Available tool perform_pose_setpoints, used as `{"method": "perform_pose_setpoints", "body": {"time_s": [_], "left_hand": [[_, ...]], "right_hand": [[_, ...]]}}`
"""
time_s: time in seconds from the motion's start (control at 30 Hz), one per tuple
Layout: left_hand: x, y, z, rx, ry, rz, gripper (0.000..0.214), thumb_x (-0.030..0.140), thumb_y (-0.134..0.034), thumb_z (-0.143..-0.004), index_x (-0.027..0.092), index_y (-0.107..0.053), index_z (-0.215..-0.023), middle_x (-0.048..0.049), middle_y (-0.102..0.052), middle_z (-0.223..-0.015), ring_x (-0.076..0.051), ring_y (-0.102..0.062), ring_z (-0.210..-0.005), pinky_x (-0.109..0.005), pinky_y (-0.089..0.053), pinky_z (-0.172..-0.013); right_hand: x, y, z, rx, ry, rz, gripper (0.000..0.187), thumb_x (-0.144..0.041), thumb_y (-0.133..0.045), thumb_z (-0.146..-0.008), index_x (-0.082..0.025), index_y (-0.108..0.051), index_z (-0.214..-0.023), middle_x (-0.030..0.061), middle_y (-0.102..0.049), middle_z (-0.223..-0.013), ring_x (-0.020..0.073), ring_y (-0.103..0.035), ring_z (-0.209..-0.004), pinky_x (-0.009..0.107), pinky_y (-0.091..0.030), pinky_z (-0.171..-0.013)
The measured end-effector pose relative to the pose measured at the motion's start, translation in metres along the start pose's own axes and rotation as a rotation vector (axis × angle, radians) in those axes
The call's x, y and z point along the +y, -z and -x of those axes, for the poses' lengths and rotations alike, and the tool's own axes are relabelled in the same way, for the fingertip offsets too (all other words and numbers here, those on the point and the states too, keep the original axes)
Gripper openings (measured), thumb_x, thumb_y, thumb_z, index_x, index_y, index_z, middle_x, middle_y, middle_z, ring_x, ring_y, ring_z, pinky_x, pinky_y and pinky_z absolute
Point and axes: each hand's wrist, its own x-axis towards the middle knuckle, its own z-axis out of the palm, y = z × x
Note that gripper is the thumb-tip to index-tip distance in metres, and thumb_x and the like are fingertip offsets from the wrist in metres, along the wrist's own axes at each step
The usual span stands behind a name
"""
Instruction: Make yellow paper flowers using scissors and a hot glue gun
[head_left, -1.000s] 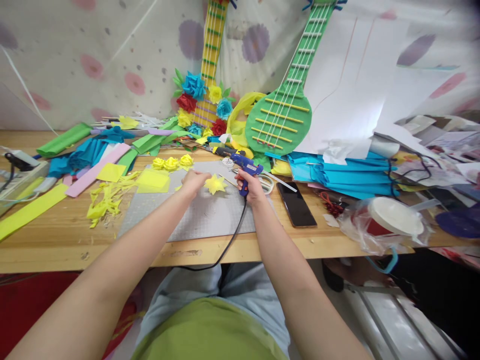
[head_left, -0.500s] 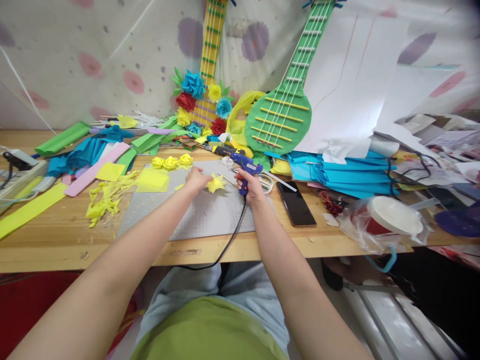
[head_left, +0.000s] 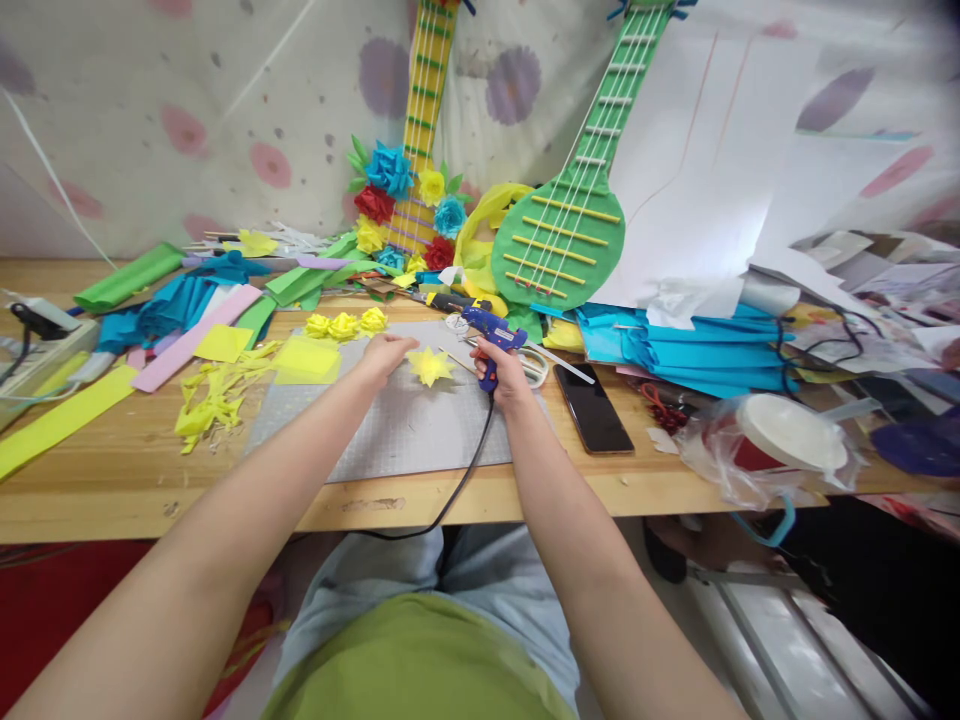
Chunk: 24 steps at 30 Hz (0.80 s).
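My right hand grips a blue hot glue gun, with a black cord running down from its handle. My left hand is over the grey cutting mat, fingers loosely bent and partly hidden; nothing shows in them. Just right of its fingertips, with a small gap, is a yellow paper flower with pointed petals. A thin stick lies between this flower and my right hand; whether they join, I cannot tell. Behind my left hand sit several yellow paper roses.
Yellow paper squares and yellow scraps lie left. A phone and a bagged tub are right. A green paper lute and a yellow one with flowers lean behind. Blue crepe paper is stacked at the back right.
My left hand has drawn slightly left and come off the yellow flower, which now shows more fully. The glue gun stays in my right hand, nearly still.
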Motion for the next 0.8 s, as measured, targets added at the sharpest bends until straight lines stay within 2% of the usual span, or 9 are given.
{"method": "perform_pose_setpoints", "body": {"time_s": [0.2, 0.33, 0.43, 0.53, 0.63, 0.7, 0.8], "left_hand": [[-0.012, -0.011, -0.007, 0.025, -0.121, -0.198, 0.054, 0.027, -0.079, -0.045, 0.020, -0.051, -0.091, -0.0080, -0.060, -0.104, -0.022, -0.058, -0.094, -0.029, -0.041, -0.074], [-0.012, -0.014, -0.006, 0.013, -0.106, -0.209, 0.056, 0.028, -0.079, -0.045, 0.020, -0.050, -0.092, -0.0088, -0.060, -0.104, -0.023, -0.058, -0.095, -0.030, -0.041, -0.073], [-0.005, -0.010, 0.001, -0.004, -0.074, -0.118, 0.052, 0.028, -0.079, -0.046, 0.019, -0.052, -0.090, -0.0077, -0.061, -0.099, -0.021, -0.059, -0.087, -0.029, -0.041, -0.070], [0.003, 0.002, 0.003, -0.044, -0.071, 0.007, 0.042, 0.026, -0.077, -0.048, 0.018, -0.056, -0.084, -0.0050, -0.063, -0.089, -0.018, -0.058, -0.081, -0.028, -0.041, -0.069], [0.004, 0.023, -0.005, -0.064, -0.112, 0.041, 0.024, 0.029, -0.071, -0.055, 0.018, -0.061, -0.074, -0.0026, -0.063, -0.076, -0.017, -0.057, -0.077, -0.027, -0.040, -0.068], [0.000, 0.039, -0.014, -0.003, -0.138, -0.024, 0.016, 0.031, -0.067, -0.058, 0.018, -0.061, -0.064, -0.0018, -0.060, -0.066, -0.017, -0.055, -0.072, -0.026, -0.040, -0.066], [-0.014, 0.059, -0.022, 0.076, -0.145, -0.271, 0.016, 0.029, -0.067, -0.059, 0.019, -0.057, -0.052, -0.0007, -0.054, -0.053, -0.018, -0.054, -0.064, -0.028, -0.037, -0.062]], "right_hand": [[0.000, 0.000, 0.000, -0.002, 0.002, 0.008, 0.029, -0.038, -0.073, -0.057, -0.016, -0.053, -0.059, -0.0028, -0.056, -0.054, 0.0024, -0.038, -0.038, 0.018, -0.029, -0.034], [-0.001, -0.001, 0.001, -0.001, 0.003, -0.013, 0.029, -0.036, -0.074, -0.056, -0.017, -0.053, -0.062, -0.0029, -0.057, -0.057, 0.0025, -0.038, -0.039, 0.018, -0.030, -0.034], [-0.001, -0.001, 0.000, -0.002, 0.006, -0.016, 0.029, -0.036, -0.075, -0.056, -0.017, -0.054, -0.063, -0.0031, -0.057, -0.056, 0.0023, -0.038, -0.038, 0.017, -0.030, -0.033], [0.000, 0.000, 0.000, -0.003, 0.015, -0.012, 0.030, -0.038, -0.074, -0.057, -0.016, -0.054, -0.061, -0.0030, -0.057, -0.056, 0.0020, -0.038, -0.038, 0.017, -0.030, -0.033], [0.000, 0.001, -0.001, 0.004, 0.010, -0.029, 0.029, -0.037, -0.073, -0.057, -0.017, -0.054, -0.064, -0.0035, -0.057, -0.056, 0.0022, -0.037, -0.038, 0.018, -0.030, -0.033], [0.000, 0.001, -0.002, 0.013, 0.002, -0.042, 0.028, -0.036, -0.073, -0.056, -0.017, -0.055, -0.067, -0.0037, -0.058, -0.056, 0.0023, -0.037, -0.038, 0.017, -0.030, -0.033], [0.001, 0.001, -0.003, 0.018, 0.005, -0.056, 0.029, -0.035, -0.074, -0.055, -0.016, -0.055, -0.066, -0.0037, -0.057, -0.055, 0.0021, -0.038, -0.038, 0.017, -0.030, -0.034]]}}
